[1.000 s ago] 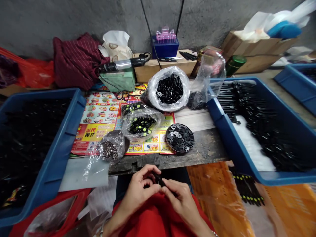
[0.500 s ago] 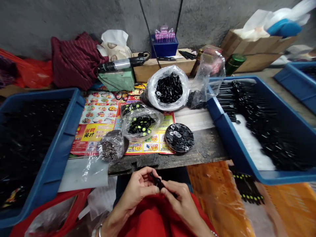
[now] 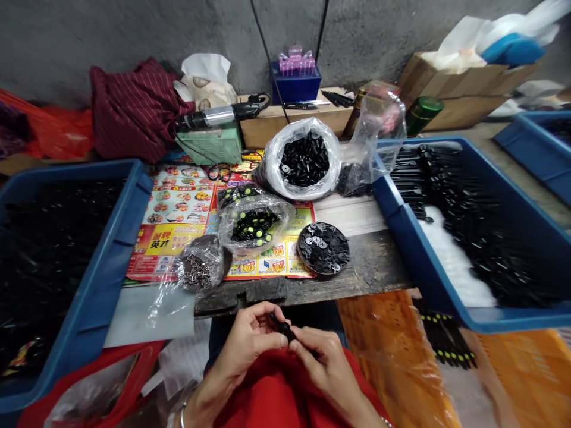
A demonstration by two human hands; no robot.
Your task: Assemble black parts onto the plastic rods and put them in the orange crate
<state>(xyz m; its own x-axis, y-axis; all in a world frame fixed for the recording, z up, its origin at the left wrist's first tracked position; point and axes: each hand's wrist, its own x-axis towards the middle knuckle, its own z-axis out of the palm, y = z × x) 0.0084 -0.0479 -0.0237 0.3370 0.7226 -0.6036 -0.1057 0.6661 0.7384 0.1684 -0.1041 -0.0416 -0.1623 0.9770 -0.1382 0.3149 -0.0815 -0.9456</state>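
Note:
Over my red-clothed lap, my left hand (image 3: pixel 255 334) and my right hand (image 3: pixel 319 355) meet on a small glossy black plastic part (image 3: pixel 282 327). Fingers of both hands are closed round it, so much of its shape is hidden. Just beyond, on the bench, stands a round dish (image 3: pixel 323 249) heaped with flat black pieces, a few of them grey. To its left are a clear bag of black parts with yellow-green dots (image 3: pixel 254 229) and a bag of small metal screws or pins (image 3: pixel 196 270). Behind them an open plastic bag (image 3: pixel 311 159) holds glossy black pieces.
Blue bins of black parts flank me, one at left (image 3: pixel 89 285) and one at right (image 3: pixel 482 238). An electric screwdriver (image 3: pixel 218 115) lies on a green box (image 3: pixel 212 145). Printed flyers (image 3: pixel 178 208) cover part of the wooden bench (image 3: pixel 370 267). An orange sack (image 3: pixel 392 356) is at lower right.
Both hands keep hold of the black part over my lap. My left thumb has shifted very slightly on it; otherwise nothing visibly differs.

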